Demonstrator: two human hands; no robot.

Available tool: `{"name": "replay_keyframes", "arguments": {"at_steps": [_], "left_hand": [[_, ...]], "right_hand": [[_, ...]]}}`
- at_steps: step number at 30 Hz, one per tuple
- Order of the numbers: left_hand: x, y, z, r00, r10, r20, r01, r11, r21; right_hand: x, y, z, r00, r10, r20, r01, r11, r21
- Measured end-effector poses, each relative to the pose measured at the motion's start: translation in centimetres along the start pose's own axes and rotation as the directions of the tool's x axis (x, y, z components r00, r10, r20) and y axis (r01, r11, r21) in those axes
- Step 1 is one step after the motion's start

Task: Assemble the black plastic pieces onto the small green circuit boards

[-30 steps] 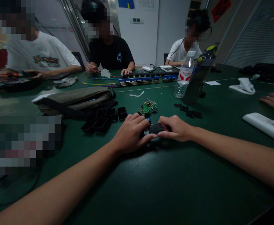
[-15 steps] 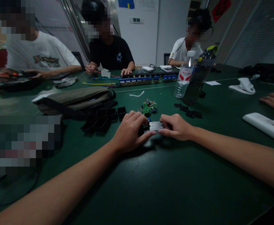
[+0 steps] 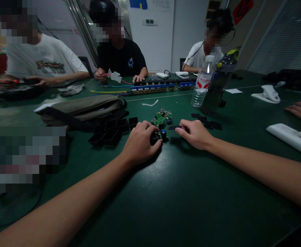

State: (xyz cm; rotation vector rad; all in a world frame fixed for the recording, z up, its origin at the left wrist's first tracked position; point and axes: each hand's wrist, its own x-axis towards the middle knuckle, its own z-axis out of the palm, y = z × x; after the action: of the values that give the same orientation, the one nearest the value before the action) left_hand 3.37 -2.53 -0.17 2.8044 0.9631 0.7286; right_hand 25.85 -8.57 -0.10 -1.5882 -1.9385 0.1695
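Observation:
My left hand (image 3: 143,142) is closed around a small circuit board (image 3: 163,135) with a blue-topped part on it. Its fingers hide the near end of the board. To the right, my right hand (image 3: 195,133) pinches a flat black cover (image 3: 175,127) between thumb and fingers, apart from the board. Just beyond both hands lies a heap of green circuit boards (image 3: 161,117) with loose leads. Several black open boxes (image 3: 111,135) rest left of my left hand. Flat black pieces (image 3: 209,121) lie past my right hand.
A water bottle (image 3: 201,82) and a dark flask (image 3: 219,85) stand behind the flat pieces. A grey-green bag (image 3: 88,108) lies at left. White plastic parts (image 3: 291,139) are at right. Across the green table (image 3: 176,202), three people sit near a blue terminal row (image 3: 149,88).
The silver-faced piece between my hands no longer shows. My right hand has come away slightly with the black cover, and the circuit board is exposed at my left fingertips.

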Motion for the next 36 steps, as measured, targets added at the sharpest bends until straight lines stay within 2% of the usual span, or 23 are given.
{"name": "replay_keyframes", "arguments": {"at_steps": [7,15,21,24,26,29,36], "left_hand": [[0.09,0.07,0.02,0.997,-0.010,0.073,0.013,0.999,-0.037],[0.15,0.24,-0.21,0.995,-0.009,0.100,0.016,0.997,-0.074],[0.12,0.00,0.09,0.996,0.015,0.085,-0.008,0.996,-0.084],[0.15,-0.06,0.13,0.997,0.032,0.067,-0.026,0.995,-0.091],[0.18,-0.05,0.08,0.997,0.055,0.054,-0.050,0.994,-0.096],[0.21,0.06,-0.06,0.995,0.096,0.041,-0.091,0.991,-0.099],[-0.04,0.36,-0.24,0.975,0.220,-0.038,-0.222,0.971,-0.092]], "right_hand": [[0.31,-0.14,-0.34,0.990,0.092,0.103,-0.055,0.948,-0.314],[0.38,-0.51,-0.59,0.983,0.120,0.137,-0.050,0.902,-0.430],[0.31,-0.43,-0.52,0.984,0.156,0.081,-0.104,0.887,-0.449],[0.17,-0.30,-0.51,0.997,0.065,0.049,-0.042,0.931,-0.363],[0.03,-0.25,-0.44,0.995,-0.075,0.059,0.088,0.960,-0.266],[-0.12,-0.18,-0.20,0.962,-0.259,0.086,0.269,0.954,-0.131],[0.06,0.27,0.01,0.903,-0.422,0.086,0.427,0.903,-0.045]]}}
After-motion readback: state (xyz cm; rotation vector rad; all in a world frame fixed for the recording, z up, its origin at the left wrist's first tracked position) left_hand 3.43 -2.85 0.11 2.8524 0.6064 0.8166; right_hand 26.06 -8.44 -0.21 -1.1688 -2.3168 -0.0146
